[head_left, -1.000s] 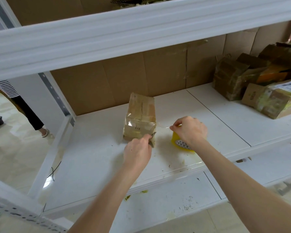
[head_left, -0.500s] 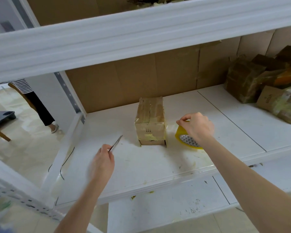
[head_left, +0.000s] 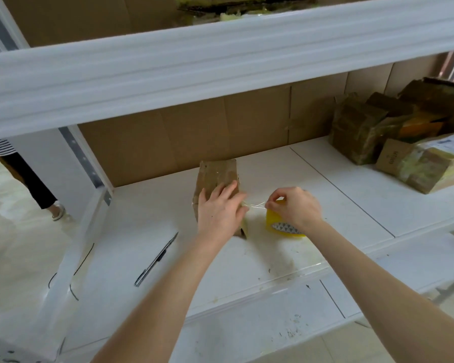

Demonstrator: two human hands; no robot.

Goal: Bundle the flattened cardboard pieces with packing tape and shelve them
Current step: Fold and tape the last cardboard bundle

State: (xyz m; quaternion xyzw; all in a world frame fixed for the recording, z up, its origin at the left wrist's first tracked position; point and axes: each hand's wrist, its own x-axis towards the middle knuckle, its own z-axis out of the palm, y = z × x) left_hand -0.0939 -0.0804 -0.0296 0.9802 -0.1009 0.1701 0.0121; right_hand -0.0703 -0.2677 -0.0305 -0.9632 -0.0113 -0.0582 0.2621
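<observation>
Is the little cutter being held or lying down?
Lying flat: the cutter rests on the white shelf, nothing gripping it.

A brown cardboard bundle (head_left: 216, 174), wrapped in glossy tape, is stood on end on the white shelf (head_left: 325, 200). A yellow packing tape roll (head_left: 273, 221) is set just right of it, and a clear strip (head_left: 256, 205) is stretched between them.
</observation>
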